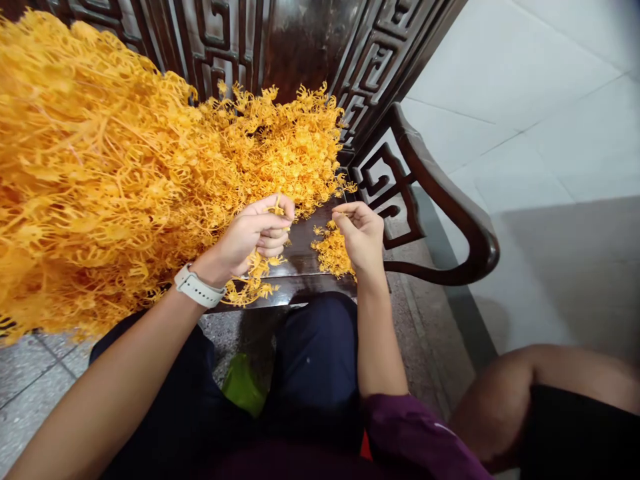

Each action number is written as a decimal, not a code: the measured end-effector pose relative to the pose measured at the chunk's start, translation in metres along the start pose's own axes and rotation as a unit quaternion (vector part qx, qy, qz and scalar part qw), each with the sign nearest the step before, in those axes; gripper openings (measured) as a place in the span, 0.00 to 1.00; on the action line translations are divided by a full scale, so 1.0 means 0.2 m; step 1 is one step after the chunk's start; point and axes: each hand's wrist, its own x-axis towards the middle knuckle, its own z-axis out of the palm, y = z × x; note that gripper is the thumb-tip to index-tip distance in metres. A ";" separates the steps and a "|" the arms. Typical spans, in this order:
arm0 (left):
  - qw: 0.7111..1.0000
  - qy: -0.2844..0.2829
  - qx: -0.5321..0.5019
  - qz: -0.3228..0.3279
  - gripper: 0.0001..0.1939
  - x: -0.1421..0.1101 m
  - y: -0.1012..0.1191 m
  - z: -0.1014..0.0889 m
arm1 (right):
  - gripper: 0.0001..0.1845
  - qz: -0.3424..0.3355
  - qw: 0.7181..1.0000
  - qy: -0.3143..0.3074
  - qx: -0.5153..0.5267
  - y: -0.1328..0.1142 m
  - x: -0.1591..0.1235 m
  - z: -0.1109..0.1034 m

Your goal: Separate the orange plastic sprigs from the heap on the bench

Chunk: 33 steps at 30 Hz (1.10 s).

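A big heap of orange plastic sprigs (110, 173) covers the seat of a dark carved wooden chair (300, 253). My left hand (255, 233) is closed around a small orange sprig held at the heap's front edge, with more sprigs hanging under the palm. My right hand (363, 233) pinches a small orange piece between thumb and fingertips, just above a little pile of orange sprigs (333, 253) on the seat. The two hands are close together, a short gap between them. A white watch (197, 288) sits on my left wrist.
The chair's curved armrest (450, 213) runs to the right of my hands, its carved back (280, 47) behind the heap. A green object (244, 383) lies on the floor between my legs. Another person's bare knee (505, 393) shows at lower right. White floor tiles (550, 100) stretch right.
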 end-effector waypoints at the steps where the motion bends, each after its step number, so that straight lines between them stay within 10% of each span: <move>1: 1.000 0.004 0.005 0.002 0.06 0.00 0.00 0.00 | 0.04 0.000 0.998 0.020 -0.059 0.06 0.02 -0.05; 7: 0.999 0.019 0.029 0.008 0.06 0.01 0.00 -0.02 | 0.16 0.067 0.917 0.054 -0.389 0.28 0.04 -0.27; 16: 0.992 0.112 0.034 0.055 0.06 0.03 -0.04 -0.02 | 0.14 0.013 0.892 0.116 -0.436 0.11 0.00 -0.24; 19: 0.995 0.078 -0.002 0.061 0.08 0.02 -0.03 -0.02 | 0.13 -0.071 0.934 0.094 -0.337 -0.10 -0.06 -0.08; 21: 0.995 0.049 -0.029 0.079 0.09 0.02 -0.03 -0.03 | 0.16 -0.073 0.979 -0.029 -0.186 -0.23 -0.12 0.07; 24: 0.992 0.042 -0.042 0.113 0.11 0.01 -0.03 -0.04 | 0.14 -0.109 0.974 -0.163 -0.116 -0.34 -0.20 0.28; 28: 0.992 0.053 -0.010 0.118 0.14 -0.01 -0.02 -0.04 | 0.12 -0.162 0.965 -0.181 -0.097 -0.32 -0.24 0.41; 33: 0.983 0.079 0.127 0.110 0.10 -0.01 0.01 -0.02 | 0.13 -0.073 0.984 -0.157 0.043 -0.27 -0.20 0.37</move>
